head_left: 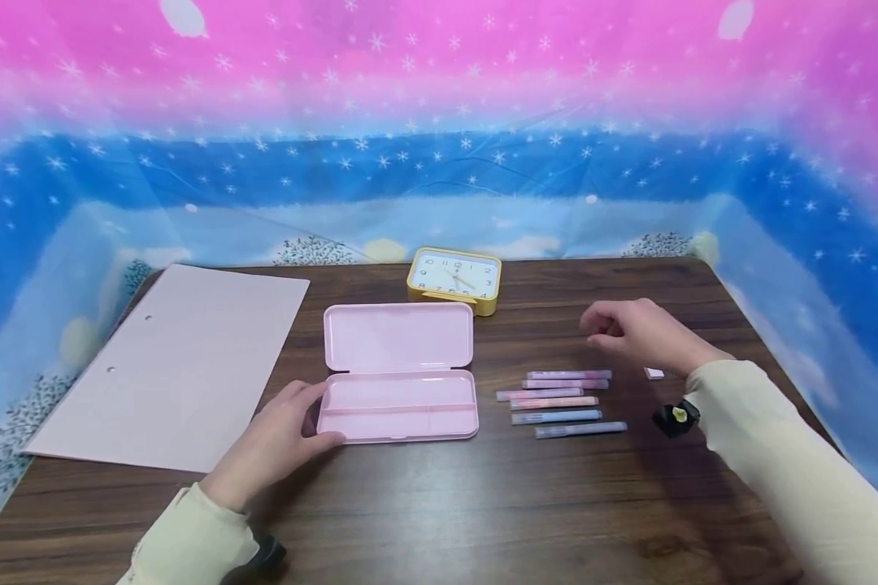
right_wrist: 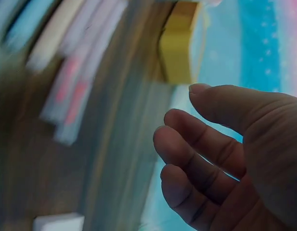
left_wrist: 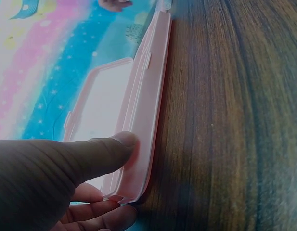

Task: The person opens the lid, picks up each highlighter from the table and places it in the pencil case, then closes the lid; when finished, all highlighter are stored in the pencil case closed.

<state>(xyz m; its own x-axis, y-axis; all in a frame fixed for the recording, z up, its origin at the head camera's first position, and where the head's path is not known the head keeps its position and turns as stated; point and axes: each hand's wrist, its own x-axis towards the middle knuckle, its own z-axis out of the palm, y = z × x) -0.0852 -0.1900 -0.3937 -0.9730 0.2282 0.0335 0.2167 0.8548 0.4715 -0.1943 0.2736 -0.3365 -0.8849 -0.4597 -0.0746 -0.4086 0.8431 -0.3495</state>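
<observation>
A pink pencil case [head_left: 398, 406] lies with its lid [head_left: 398, 337] raised at the back, and its divided tray holds nothing. My left hand [head_left: 281, 439] grips the left end of the case. In the left wrist view the thumb presses the front wall of the pencil case [left_wrist: 147, 120], with fingers round the end. Over the table, right of several slim pastel markers [head_left: 556, 418], hovers my right hand [head_left: 644, 331]. In the right wrist view its fingers [right_wrist: 201, 163] curl loosely around nothing. The markers [right_wrist: 73, 91] lie in a loose row beside the case.
Behind the case stands a yellow clock [head_left: 455, 280]. A large pale pink folder-like sheet [head_left: 183, 366] with two holes covers the table's left side. Under the right wrist lies a small white block [head_left: 654, 374]. Patterned cloth [head_left: 439, 162] hangs round the wooden table [head_left: 424, 520].
</observation>
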